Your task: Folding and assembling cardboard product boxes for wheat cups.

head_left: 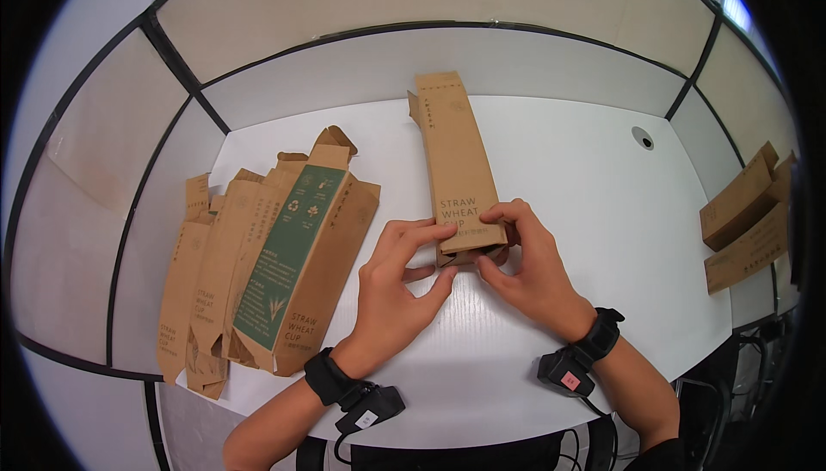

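Brown carton over white table, part-open near end btwn L hand & R hand; both grasp it, index fingers on top face, thumbs at near edge; far end points away f/ wearer.

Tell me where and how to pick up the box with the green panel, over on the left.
Probably around the middle of the green-panelled box, coming from above and the right. Its brown right face is exposed, while other brown boxes crowd its left. Avoid the upright flap at the far end; it's thin and could bend.
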